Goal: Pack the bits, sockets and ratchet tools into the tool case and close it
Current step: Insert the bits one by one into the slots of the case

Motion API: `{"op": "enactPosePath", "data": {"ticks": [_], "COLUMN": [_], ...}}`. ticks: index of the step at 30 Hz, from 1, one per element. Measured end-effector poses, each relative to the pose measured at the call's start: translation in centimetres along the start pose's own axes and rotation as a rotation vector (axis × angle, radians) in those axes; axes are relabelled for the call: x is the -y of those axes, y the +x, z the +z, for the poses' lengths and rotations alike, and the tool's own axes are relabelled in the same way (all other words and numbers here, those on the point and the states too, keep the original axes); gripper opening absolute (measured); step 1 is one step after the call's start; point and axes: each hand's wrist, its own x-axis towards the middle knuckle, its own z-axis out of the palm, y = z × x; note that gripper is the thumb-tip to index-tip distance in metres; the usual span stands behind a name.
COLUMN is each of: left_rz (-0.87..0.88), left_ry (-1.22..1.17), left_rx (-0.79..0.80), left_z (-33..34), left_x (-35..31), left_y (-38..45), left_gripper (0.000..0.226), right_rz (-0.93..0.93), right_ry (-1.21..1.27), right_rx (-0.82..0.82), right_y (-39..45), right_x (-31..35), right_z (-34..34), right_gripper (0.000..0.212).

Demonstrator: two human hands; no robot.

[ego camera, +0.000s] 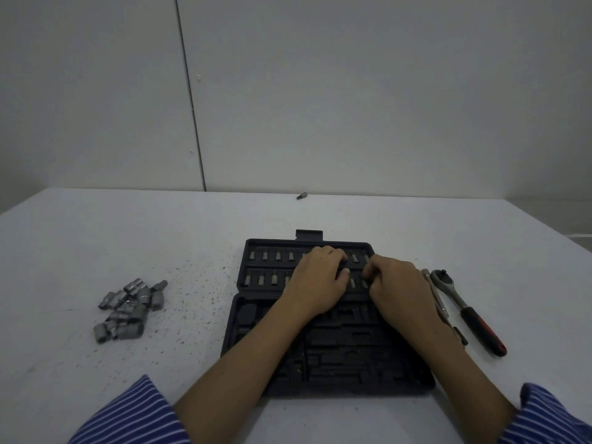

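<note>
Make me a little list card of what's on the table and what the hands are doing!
case: black tool case lying open
bits: two rows seated in the far half
left hand: over the bit rows
right hand: over the bit rows, what it holds is hidden
sockets: loose pile left of the case
ratchet: on the table, right of the case
stray bit: near the wall

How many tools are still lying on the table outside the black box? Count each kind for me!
Socket pile: 1, too jumbled to count singly
Loose bit: 1
Ratchet handle: 1
Extension bar: 1
Total: 4
</note>
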Motion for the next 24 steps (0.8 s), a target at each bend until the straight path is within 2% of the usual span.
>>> {"op": "enactPosePath", "data": {"ticks": [12, 24], "left_rz": [0.004, -0.039], "left_ry": [0.016, 0.003], "left_rx": [0.002, 0.047], "left_z": [0.2, -0.7], "left_x": [0.2, -0.1], "left_y": [0.1, 0.6], "left_gripper": [0.030, 0.027], "right_rz": [-0.055, -0.066], "right_ry": [0.004, 0.023], "right_rx": [-0.027, 0.025], "right_y": [0.3, 1.6], "right_x": [-0.4, 0.0], "right_z": [0.5, 0.7], "right_gripper": [0.025, 0.025]}}
